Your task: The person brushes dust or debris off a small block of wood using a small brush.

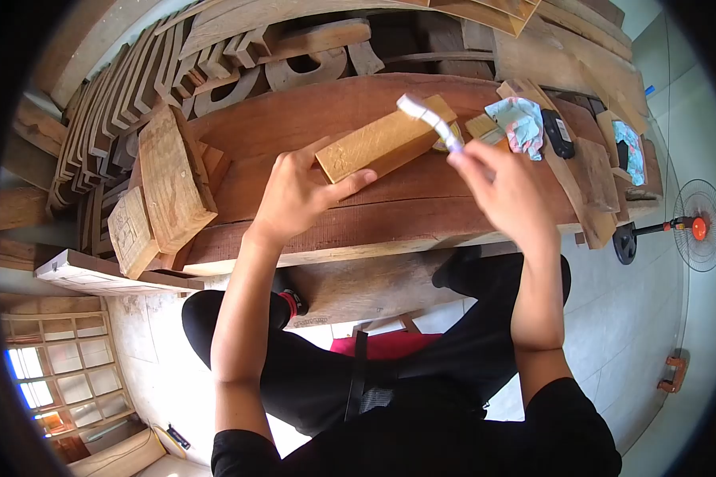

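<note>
A long, golden-brown wooden block (pixel 386 143) lies at a slant over the reddish wooden bench (pixel 270 167). My left hand (pixel 302 187) is wrapped around its near left end, thumb along the lower side. In my right hand (pixel 501 187) is a slim white tool with a bent head (pixel 433 123) and a pale purple grip, a little blurred. Its head overlaps the far right end of the block in this view. Just behind the tool, a round yellow-rimmed item (pixel 451 138) shows in part. A flat bristle brush (pixel 482 126) lies to the right.
Crumpled floral cloth (pixel 519 126) and a black handheld object (pixel 558 133) sit at the bench's right. Rough wood blocks (pixel 175 179) stand at the left. Curved wooden parts (pixel 306 70) are stacked behind. A fan (pixel 697 228) stands on the far right.
</note>
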The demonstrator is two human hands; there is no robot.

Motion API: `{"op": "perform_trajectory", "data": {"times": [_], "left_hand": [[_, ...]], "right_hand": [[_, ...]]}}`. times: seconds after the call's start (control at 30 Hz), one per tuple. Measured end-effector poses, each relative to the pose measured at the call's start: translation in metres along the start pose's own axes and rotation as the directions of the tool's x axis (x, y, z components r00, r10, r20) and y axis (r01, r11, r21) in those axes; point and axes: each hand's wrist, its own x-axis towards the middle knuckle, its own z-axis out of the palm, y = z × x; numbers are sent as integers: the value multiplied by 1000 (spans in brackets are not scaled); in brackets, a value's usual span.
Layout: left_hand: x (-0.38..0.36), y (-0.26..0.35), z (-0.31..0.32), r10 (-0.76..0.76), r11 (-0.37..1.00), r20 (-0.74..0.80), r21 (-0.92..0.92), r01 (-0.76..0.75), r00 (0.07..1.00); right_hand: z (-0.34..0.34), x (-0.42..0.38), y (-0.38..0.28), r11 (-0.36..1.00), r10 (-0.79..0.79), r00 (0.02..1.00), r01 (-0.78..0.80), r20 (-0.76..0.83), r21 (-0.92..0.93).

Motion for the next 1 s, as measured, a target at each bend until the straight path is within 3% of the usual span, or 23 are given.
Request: {"op": "perform_trajectory", "data": {"times": [0.07,0.1,0.17,0.2,0.23,0.3,0.33,0.37,0.47,0.5,0.57,0.6,0.63,0.7,0.77,0.83,0.9,0.97,1.0], "left_hand": [[0,3,-1,11,1000,21,4,-11,1000],[-3,7,2,-30,999,40,-21,31,999],[-2,8,0,-59,998,52,-22,61,997],[-2,7,0,-44,999,44,-11,44,998],[-2,6,0,-29,1000,31,-2,29,999],[-1,4,0,-3,1000,8,5,3,1000],[-1,4,0,5,1000,9,6,-5,1000],[-1,4,0,13,1000,17,8,-13,1000],[-1,0,0,-84,996,28,4,84,996],[-1,2,-1,-63,998,30,7,63,998],[-2,9,-2,-21,1000,34,10,21,999],[-2,12,-2,-16,1000,40,25,15,999],[-2,12,-1,-15,1000,35,27,14,999],[-3,12,0,-20,999,29,35,19,999],[-3,5,2,-30,999,26,21,29,999],[-2,4,1,-24,999,16,24,23,1000],[-2,7,0,-13,999,30,47,12,999],[-2,7,3,-24,1000,39,13,24,999],[-3,8,3,-34,999,35,-4,34,999]], "right_hand": [[9,-11,-7,997,-43,991,34,128,71],[10,-16,-7,983,-141,979,119,150,141],[1,-6,-1,990,-65,994,53,89,131],[3,3,8,993,44,998,-48,34,105],[0,6,14,999,47,997,-47,-53,-3],[1,-5,7,991,135,991,-135,14,10],[1,-15,-11,998,4,999,-6,-43,-63],[4,-20,-17,999,-29,999,30,35,-30],[-3,1,-2,986,126,990,-133,-65,-103],[-5,4,6,974,88,988,-112,-127,-196],[8,-7,6,994,74,993,-81,-87,-78],[1,-16,-21,989,31,999,-36,-35,-142],[7,-16,-17,998,-61,997,62,38,-27],[-3,-10,-18,993,81,997,-79,16,-86],[-3,-1,0,969,78,986,-109,-144,-221],[-5,-12,-12,971,50,992,-75,-114,-228],[3,-18,-13,976,-144,981,119,-129,-183],[-10,-11,-13,983,113,993,-117,-42,-141],[-7,-6,-3,977,119,983,-141,-142,-161]]}}
